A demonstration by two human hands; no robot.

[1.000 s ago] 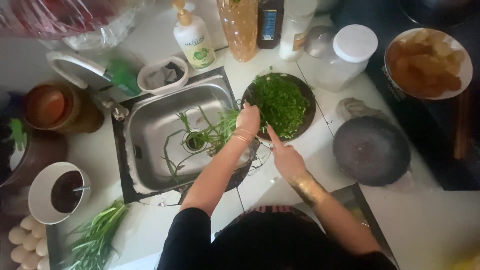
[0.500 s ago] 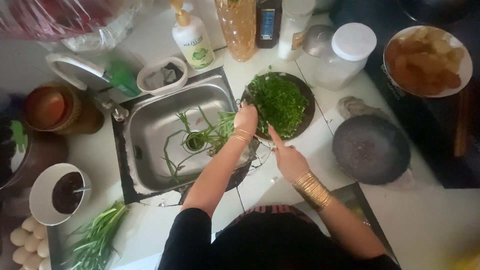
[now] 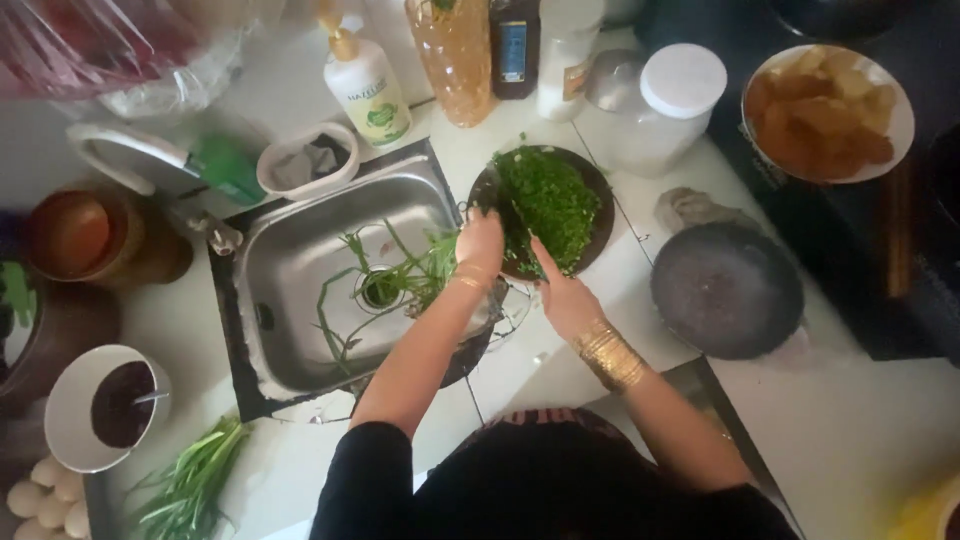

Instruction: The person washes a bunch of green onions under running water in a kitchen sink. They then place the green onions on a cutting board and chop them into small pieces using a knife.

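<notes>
Both hands at the dark round plate (image 3: 592, 190) of chopped greens (image 3: 548, 196), set on the white worktop (image 3: 880, 420) just beside the right rim of the steel sink (image 3: 290, 270). Left hand (image 3: 480, 240) curled at the plate's near-left edge, above long green stalks (image 3: 400, 285) that trail into the sink basin; whether closed on greens or only resting there, impossible to tell. Right hand (image 3: 560, 290) loosely spread, forefinger stretched onto the heap, gripping nothing visible. To gather the greens well: keep the plate steadied at its rim, sweep with flat fingers from the far side toward the near edge, and hold the heap low so that no bits scatter onto the worktop or drop into the drain. Nearby, a dark pan (image 3: 727, 290) to the right of the plate, a lidded white jar (image 3: 665, 105) behind it, a soap pump bottle (image 3: 365, 85) at the back edge, more green stalks (image 3: 190, 485) at the front-left corner.
</notes>
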